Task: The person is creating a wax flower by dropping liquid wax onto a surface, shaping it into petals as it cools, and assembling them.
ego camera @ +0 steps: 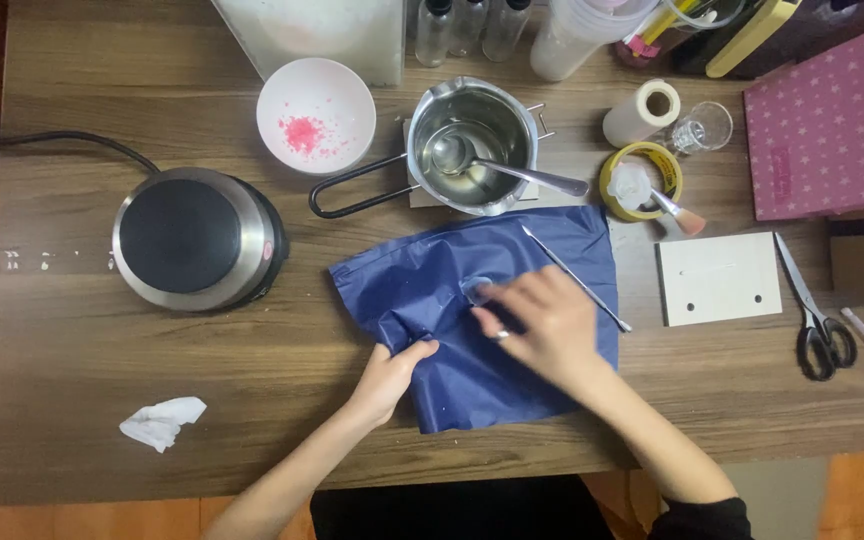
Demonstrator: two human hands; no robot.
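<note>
Hands at mid-tabletop, both on a blue cloth (532, 370). Left hand (389, 380) pinched closed on the cloth's near-left edge, bunching the fabric there, seemingly to keep it from sliding. Right hand (542, 322) laid flat, fingers spread and pressing down near the cloth's middle, onto a small rounded lump or fold in the fabric; gripping nothing, though what lies beneath cannot be told. Ring visible on one finger.

Across the cloth's far-right corner, a thin metal rod (577, 278), resting slantwise within easy reach of the right hand. Just beyond the cloth's far edge, a steel pot (472, 145) with clear liquid and a spoon (507, 170) leaning inside, set on a pale mat, its black handle pointing left. Left of the pot, a white bowl (315, 115) holding pink crumbs. Farther left, a round hotplate (197, 240), well apart from the cloth, cord trailing off the left edge. Near-left, a crumpled tissue (162, 422).

Right of the pot, a yellow tape roll (640, 180) with a small brush (680, 213) propped across it, a white roll and a small glass (702, 127) behind. Right of the cloth, a white board (719, 278), then scissors (817, 318) lying closed near the tabletop's (72, 360) right edge. Far right, a pink starred box (832, 125).
</note>
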